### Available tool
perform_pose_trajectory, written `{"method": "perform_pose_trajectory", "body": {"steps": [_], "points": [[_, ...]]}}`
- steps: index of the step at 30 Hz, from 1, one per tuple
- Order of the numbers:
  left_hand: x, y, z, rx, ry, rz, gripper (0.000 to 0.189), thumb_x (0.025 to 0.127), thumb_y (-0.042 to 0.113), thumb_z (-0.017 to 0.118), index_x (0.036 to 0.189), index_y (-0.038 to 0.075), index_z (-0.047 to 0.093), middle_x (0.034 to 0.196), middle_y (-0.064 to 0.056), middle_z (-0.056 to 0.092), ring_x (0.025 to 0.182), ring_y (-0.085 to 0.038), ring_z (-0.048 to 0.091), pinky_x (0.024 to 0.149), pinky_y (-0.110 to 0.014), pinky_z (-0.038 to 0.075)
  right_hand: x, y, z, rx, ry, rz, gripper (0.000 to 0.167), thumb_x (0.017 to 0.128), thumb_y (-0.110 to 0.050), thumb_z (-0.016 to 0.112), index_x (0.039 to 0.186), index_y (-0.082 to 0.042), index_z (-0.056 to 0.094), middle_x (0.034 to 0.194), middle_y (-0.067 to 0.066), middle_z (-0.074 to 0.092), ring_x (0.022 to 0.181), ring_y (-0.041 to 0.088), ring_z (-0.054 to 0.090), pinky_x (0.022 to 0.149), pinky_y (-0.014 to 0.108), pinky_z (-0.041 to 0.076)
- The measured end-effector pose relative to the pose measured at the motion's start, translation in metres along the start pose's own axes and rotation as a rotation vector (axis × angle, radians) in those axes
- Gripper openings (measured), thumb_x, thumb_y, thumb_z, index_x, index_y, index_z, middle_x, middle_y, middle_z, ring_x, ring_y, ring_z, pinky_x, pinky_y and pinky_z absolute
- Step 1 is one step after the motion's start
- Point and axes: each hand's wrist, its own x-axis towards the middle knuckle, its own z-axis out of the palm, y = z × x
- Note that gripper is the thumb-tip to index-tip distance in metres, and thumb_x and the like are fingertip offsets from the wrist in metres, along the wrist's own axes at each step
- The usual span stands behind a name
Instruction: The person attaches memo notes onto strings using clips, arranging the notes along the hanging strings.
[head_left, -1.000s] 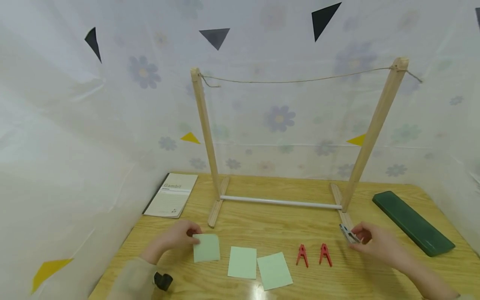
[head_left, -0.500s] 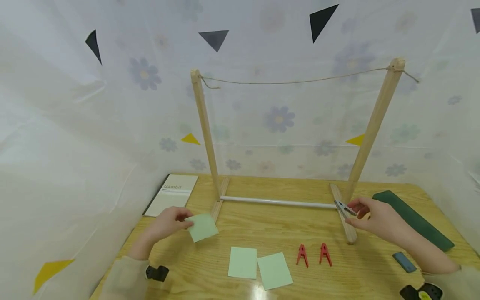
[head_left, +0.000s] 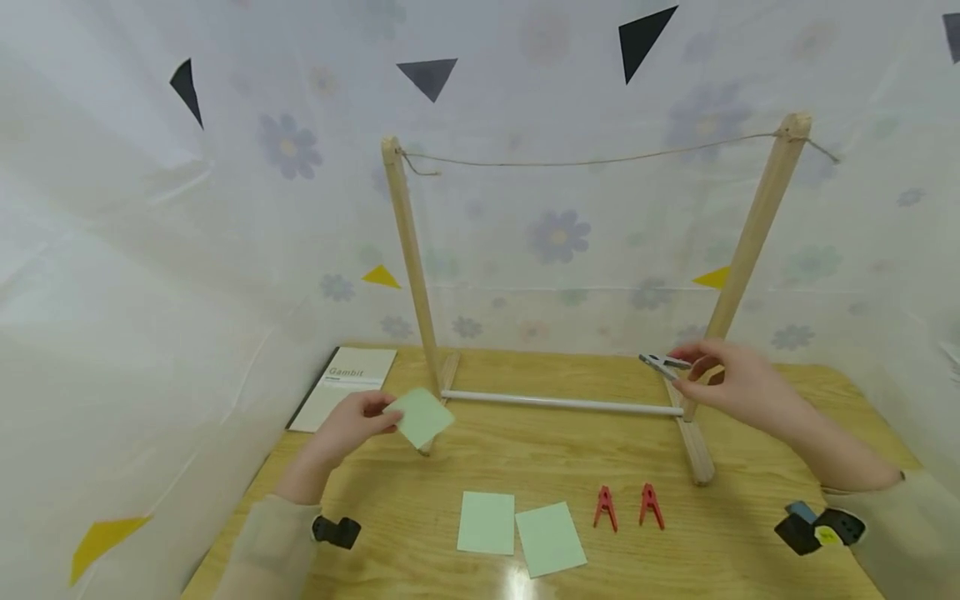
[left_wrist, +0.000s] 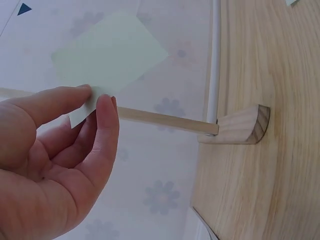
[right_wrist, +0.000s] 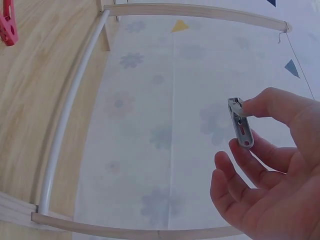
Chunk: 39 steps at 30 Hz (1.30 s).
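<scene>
My left hand (head_left: 352, 427) pinches a pale green paper square (head_left: 420, 417) by one corner, between thumb and fingertips. In the left wrist view the paper (left_wrist: 112, 55) stands up above the fingers. My right hand (head_left: 731, 379) grips a grey clothespin (head_left: 660, 367) by its end, in front of the rack's right post. In the right wrist view that clothespin (right_wrist: 241, 122) sits between thumb and fingertips. Above both hands, a thin string (head_left: 555, 163) runs between the tops of the wooden posts. Two more green squares (head_left: 486, 522) and two red clothespins (head_left: 605, 509) lie on the table.
The wooden rack has a left post (head_left: 411, 258), a right post (head_left: 761, 225) and a white bar (head_left: 562, 404) low between them. A notebook (head_left: 345, 383) lies back left. A blue-grey block (head_left: 801, 510) shows beside the right wrist's camera (head_left: 821, 529).
My left hand has lifted the green square off the table, up and slightly right, turning it. My right hand has raised the grey clothespin up and to the left.
</scene>
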Motion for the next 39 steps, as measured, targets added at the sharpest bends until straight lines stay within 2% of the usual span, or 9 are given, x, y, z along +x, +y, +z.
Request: {"method": "perform_pose_trajectory", "body": {"steps": [3, 10, 14, 18, 21, 26, 29, 33, 39], "points": [[0.003, 0.004, 0.002, -0.049, 0.007, 0.008, 0.029, 0.099, 0.016, 0.061, 0.118, -0.006, 0.061, 0.104, -0.013, 0.065, 0.097, -0.017, 0.067, 0.093, -0.039, 0.055, 0.007, -0.008, -0.003, 0.023, 0.023, -0.004, 0.031, 0.091, -0.014, 0.071, 0.12, -0.006, 0.065, 0.112, 0.015, 0.065, 0.085, 0.007, 0.059, 0.066, 0.024, 0.054], [0.012, 0.015, 0.005, -0.142, 0.046, 0.032, 0.031, 0.1, 0.018, 0.06, 0.119, -0.007, 0.06, 0.103, -0.011, 0.065, 0.094, -0.016, 0.065, 0.09, -0.03, 0.056, 0.022, -0.027, -0.008, 0.019, 0.049, -0.028, 0.031, 0.095, -0.022, 0.068, 0.123, -0.01, 0.065, 0.103, 0.008, 0.065, 0.086, 0.013, 0.062, 0.071, 0.022, 0.054], [0.016, 0.021, 0.008, -0.185, 0.07, 0.033, 0.032, 0.1, 0.017, 0.061, 0.119, -0.007, 0.06, 0.102, -0.009, 0.066, 0.095, -0.016, 0.065, 0.09, -0.03, 0.056, 0.032, -0.037, -0.009, 0.043, 0.052, -0.022, 0.032, 0.096, -0.025, 0.065, 0.125, -0.012, 0.065, 0.107, 0.007, 0.065, 0.088, 0.006, 0.061, 0.074, 0.018, 0.053], [0.02, 0.029, 0.012, -0.224, 0.087, 0.052, 0.032, 0.099, 0.016, 0.061, 0.12, -0.008, 0.06, 0.101, -0.007, 0.066, 0.094, -0.015, 0.065, 0.09, -0.029, 0.056, 0.042, -0.045, -0.01, 0.093, 0.067, -0.046, 0.033, 0.097, -0.022, 0.064, 0.127, -0.008, 0.064, 0.112, 0.011, 0.064, 0.087, -0.002, 0.056, 0.075, 0.014, 0.051], [0.023, 0.035, 0.016, -0.265, 0.117, 0.053, 0.031, 0.099, 0.014, 0.06, 0.119, -0.009, 0.06, 0.098, -0.004, 0.066, 0.091, -0.012, 0.065, 0.088, -0.026, 0.056, 0.05, -0.05, -0.013, 0.124, 0.077, -0.048, 0.034, 0.096, -0.02, 0.065, 0.127, -0.006, 0.063, 0.112, 0.013, 0.064, 0.087, -0.003, 0.054, 0.075, 0.011, 0.049], [0.03, 0.049, 0.026, -0.395, 0.184, 0.063, 0.031, 0.099, 0.008, 0.059, 0.123, -0.012, 0.057, 0.096, -0.001, 0.063, 0.089, -0.009, 0.066, 0.086, -0.024, 0.056, 0.063, -0.057, -0.019, 0.12, 0.079, -0.011, 0.035, 0.096, -0.022, 0.065, 0.128, -0.009, 0.062, 0.107, 0.01, 0.064, 0.088, -0.001, 0.054, 0.076, 0.009, 0.046], [0.035, 0.059, 0.034, -0.483, 0.196, 0.069, 0.032, 0.1, 0.007, 0.057, 0.128, -0.01, 0.056, 0.102, -0.002, 0.062, 0.092, -0.009, 0.065, 0.091, -0.028, 0.055, 0.069, -0.061, -0.023, 0.129, 0.085, -0.009, 0.036, 0.095, -0.022, 0.065, 0.128, -0.008, 0.061, 0.106, 0.009, 0.063, 0.087, 0.0, 0.054, 0.076, 0.009, 0.046], [0.041, 0.075, 0.045, -0.567, 0.202, 0.051, 0.034, 0.1, 0.008, 0.057, 0.13, -0.007, 0.055, 0.105, -0.003, 0.06, 0.094, -0.01, 0.064, 0.097, -0.032, 0.053, 0.074, -0.069, -0.032, 0.168, 0.128, 0.007, 0.036, 0.095, -0.023, 0.066, 0.128, -0.009, 0.06, 0.102, 0.003, 0.061, 0.088, 0.004, 0.054, 0.077, 0.009, 0.044], [0.053, 0.09, 0.049, -0.648, 0.246, 0.043, 0.024, 0.1, 0.008, 0.058, 0.12, -0.005, 0.056, 0.1, -0.001, 0.056, 0.087, -0.009, 0.061, 0.09, -0.024, 0.054, 0.083, -0.083, -0.044, 0.176, 0.263, 0.007, 0.036, 0.094, -0.026, 0.066, 0.127, -0.013, 0.062, 0.095, -0.008, 0.06, 0.087, 0.008, 0.054, 0.075, 0.008, 0.044]]}}
